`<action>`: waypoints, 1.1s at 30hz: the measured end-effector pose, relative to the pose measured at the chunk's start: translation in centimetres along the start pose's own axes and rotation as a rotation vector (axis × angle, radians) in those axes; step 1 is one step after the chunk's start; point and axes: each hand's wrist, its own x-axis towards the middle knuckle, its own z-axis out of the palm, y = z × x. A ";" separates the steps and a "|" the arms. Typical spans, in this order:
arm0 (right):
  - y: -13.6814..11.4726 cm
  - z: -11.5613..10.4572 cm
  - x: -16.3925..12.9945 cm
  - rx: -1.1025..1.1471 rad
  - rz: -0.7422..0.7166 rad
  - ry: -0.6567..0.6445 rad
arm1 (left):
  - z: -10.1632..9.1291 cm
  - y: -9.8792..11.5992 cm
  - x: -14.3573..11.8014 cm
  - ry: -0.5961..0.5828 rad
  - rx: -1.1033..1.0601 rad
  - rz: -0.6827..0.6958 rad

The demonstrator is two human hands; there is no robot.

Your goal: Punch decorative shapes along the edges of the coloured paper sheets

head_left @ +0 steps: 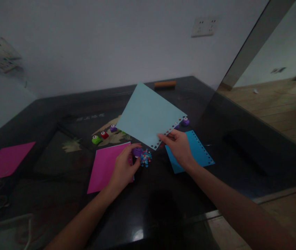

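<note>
1. Head view: the right hand (179,147) pinches the near edge of a pale blue paper sheet (148,114) between thumb and fingers. The sheet is lifted off the table and tilted up toward the far edge. Its near-right edge carries a row of small punched shapes.
2. The left hand (123,166) has its fingers closed around a small purple craft punch (137,151), near the middle of the dark glossy table (59,104).
3. Just beside that punch, on its right, lies a little heap of coloured paper bits (146,158), probably punched-out pieces; the dim picture does not let me be sure.
4. Under the left hand lies a magenta paper sheet (103,166), flat on the table, with a pale sheet edge showing beneath it.
5. Under the right wrist lies a brighter blue paper sheet (200,152), flat, with a row of holes along its right edge.
6. Further back, left of the lifted sheet, stand a green punch (96,140), a red punch (104,135) and another purple punch (113,128) in a line.
7. One more purple punch (185,121) sits just beside the raised sheet's right corner.
8. A second magenta sheet (4,161) lies at the table's left edge, well apart from the rest.
9. An orange bar-shaped object (165,83) rests at the far edge, by the wall.
</note>
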 end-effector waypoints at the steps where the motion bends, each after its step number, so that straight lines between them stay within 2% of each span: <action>1: 0.0 0.0 0.0 0.008 -0.004 0.002 | 0.0 0.0 0.1 0.010 -0.075 -0.022; 5: -0.1 -0.3 0.4 0.003 -0.030 0.034 | -0.2 0.4 0.5 0.038 -0.329 -0.156; 9: -0.2 -0.9 1.0 -0.008 -0.060 0.071 | -0.3 0.7 0.8 0.048 -0.408 -0.250; 19: 0.2 -2.8 2.8 0.037 -0.137 0.148 | 0.5 1.3 0.3 0.037 -0.422 -0.196; 25: -2.0 -6.6 3.6 0.079 -0.223 0.256 | 0.9 2.3 -0.1 -0.008 -0.550 -0.228; 30: -2.7 -10.4 3.2 0.063 -0.209 0.292 | 1.0 3.0 -0.1 -0.034 -0.849 -0.428; 33: -1.9 -11.6 2.7 0.056 -0.174 0.351 | 1.2 3.7 0.1 -0.075 -0.896 -0.483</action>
